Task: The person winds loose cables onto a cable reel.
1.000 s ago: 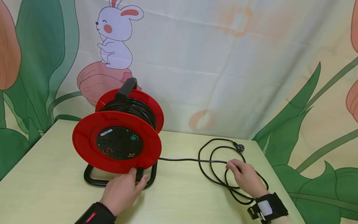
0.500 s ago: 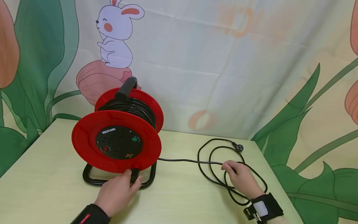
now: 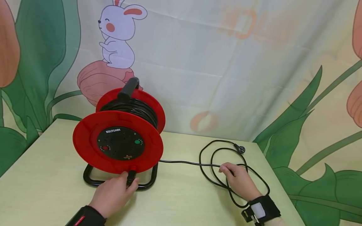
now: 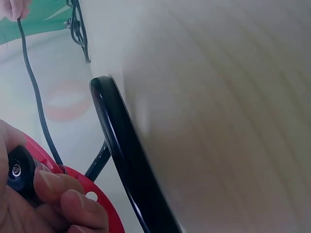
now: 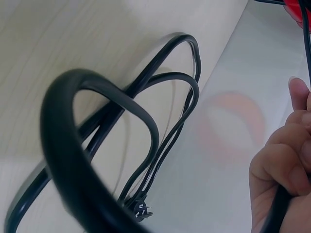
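A red cable reel (image 3: 120,141) stands on a pale tabletop (image 3: 181,197), just beyond the person's left hand (image 3: 111,194). That hand is curled round a black crank knob (image 3: 131,178) at the lower edge of the reel's front disc; the left wrist view shows the knob between thumb and fingers. The right hand (image 3: 238,180), well apart, grips a black cord (image 3: 183,162), its fingers wrapped round it. The cord runs from the reel to this hand with only a slight sag. Loose loops lie around and under the right hand, and the plug (image 3: 240,149) rests on the table beyond it.

Black cable is wound between the reel's 2 red discs, so the reel is probably the heavy part, steadied by its black tube stand (image 3: 154,175). The carry handle (image 3: 128,89), on top and beyond the left hand, looks the best hold for lifting; the knob suits turning. The discs look like hard, smooth plastic, perhaps slippery. The cord seems light and bendable but springy, best guided in a loose fist, since crossed loops could snag. The plug's exposed pins could bend if knocked.
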### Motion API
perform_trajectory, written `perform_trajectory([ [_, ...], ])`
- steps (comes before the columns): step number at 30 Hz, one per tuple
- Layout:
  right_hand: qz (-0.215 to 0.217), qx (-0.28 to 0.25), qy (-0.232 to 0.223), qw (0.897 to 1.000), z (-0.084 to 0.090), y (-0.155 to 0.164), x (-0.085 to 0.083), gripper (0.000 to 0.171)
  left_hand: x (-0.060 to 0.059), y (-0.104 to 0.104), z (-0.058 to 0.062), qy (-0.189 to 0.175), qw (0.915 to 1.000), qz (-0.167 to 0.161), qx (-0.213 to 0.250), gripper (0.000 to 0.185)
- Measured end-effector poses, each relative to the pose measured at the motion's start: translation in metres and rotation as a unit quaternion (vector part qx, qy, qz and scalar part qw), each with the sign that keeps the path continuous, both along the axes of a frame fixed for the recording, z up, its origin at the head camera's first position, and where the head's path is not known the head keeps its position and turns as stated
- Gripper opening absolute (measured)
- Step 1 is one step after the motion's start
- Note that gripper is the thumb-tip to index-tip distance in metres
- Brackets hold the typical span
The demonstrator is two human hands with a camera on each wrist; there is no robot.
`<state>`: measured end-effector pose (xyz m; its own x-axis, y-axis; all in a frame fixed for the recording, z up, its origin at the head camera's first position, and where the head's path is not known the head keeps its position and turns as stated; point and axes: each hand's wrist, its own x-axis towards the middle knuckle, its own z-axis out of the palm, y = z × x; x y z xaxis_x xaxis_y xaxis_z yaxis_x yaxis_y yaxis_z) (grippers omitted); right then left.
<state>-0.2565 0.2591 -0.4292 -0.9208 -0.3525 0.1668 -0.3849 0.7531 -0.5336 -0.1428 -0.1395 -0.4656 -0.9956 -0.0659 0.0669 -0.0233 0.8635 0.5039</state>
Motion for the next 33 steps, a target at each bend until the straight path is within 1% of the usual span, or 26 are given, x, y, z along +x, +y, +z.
perform_trajectory([
  [4, -0.005, -0.003, -0.013, 1.0, -0.004, -0.002, -0.001, 0.019, 0.0, -0.003, -0.001, -0.004, 1.0, 0.002, 0.002, 0.034],
  [8, -0.005, -0.003, -0.013, 1.0, -0.008, -0.004, -0.001, 0.019, 0.001, -0.007, -0.002, -0.01, 0.9999, 0.002, 0.01, 0.034],
  [16, 0.002, -0.009, -0.025, 1.0, -0.013, -0.01, 0.0, 0.023, 0.005, -0.014, -0.002, -0.014, 0.9999, -0.001, 0.006, 0.035],
  [22, 0.001, -0.009, -0.032, 0.999, -0.015, -0.014, 0.001, 0.019, 0.006, -0.017, -0.003, -0.023, 0.9997, 0.0, 0.009, 0.034],
  [27, 0.002, -0.011, -0.032, 0.999, -0.017, -0.016, 0.002, 0.016, 0.006, -0.021, -0.004, -0.015, 0.9998, -0.001, 0.009, 0.035],
  [33, 0.003, -0.008, -0.03, 1.0, -0.018, -0.02, 0.003, 0.015, 0.008, -0.024, -0.002, -0.029, 0.9995, -0.002, 0.01, 0.036],
])
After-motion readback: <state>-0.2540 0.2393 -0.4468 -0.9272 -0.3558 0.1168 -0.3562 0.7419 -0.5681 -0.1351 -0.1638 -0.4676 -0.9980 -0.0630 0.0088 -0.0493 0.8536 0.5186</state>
